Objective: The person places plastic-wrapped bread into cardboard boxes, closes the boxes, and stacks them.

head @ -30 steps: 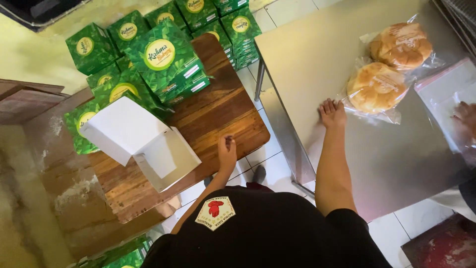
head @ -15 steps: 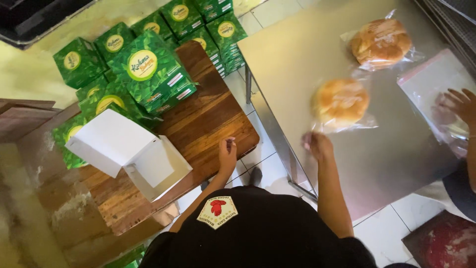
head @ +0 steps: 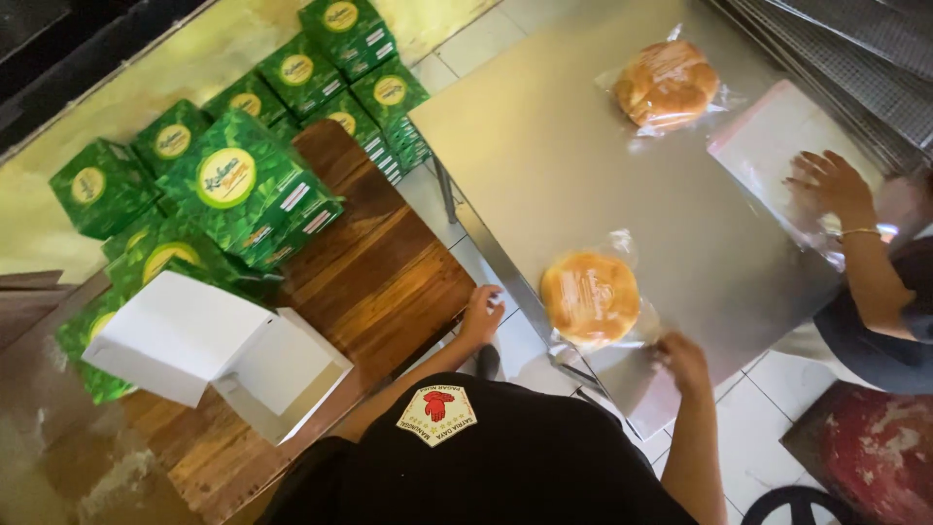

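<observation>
— Hands first: where are they?
— Left hand (head: 483, 313) rests with curled fingers on the near right edge of the wooden table (head: 379, 282), holding nothing. Right hand (head: 683, 360) pinches the plastic of the bagged bun (head: 590, 297), which lies just left of it on the steel table (head: 544, 136).

— Any containers?
— At the left, an open white box (head: 209, 350) with nothing visible inside; green boxes (head: 243, 180) are stacked behind, closed.

— And farther right?
— A second bagged bun (head: 668, 85) lies at the far side; another person's hand (head: 831, 185) presses flat on clear bags (head: 777, 141). White floor tiles show below.
</observation>
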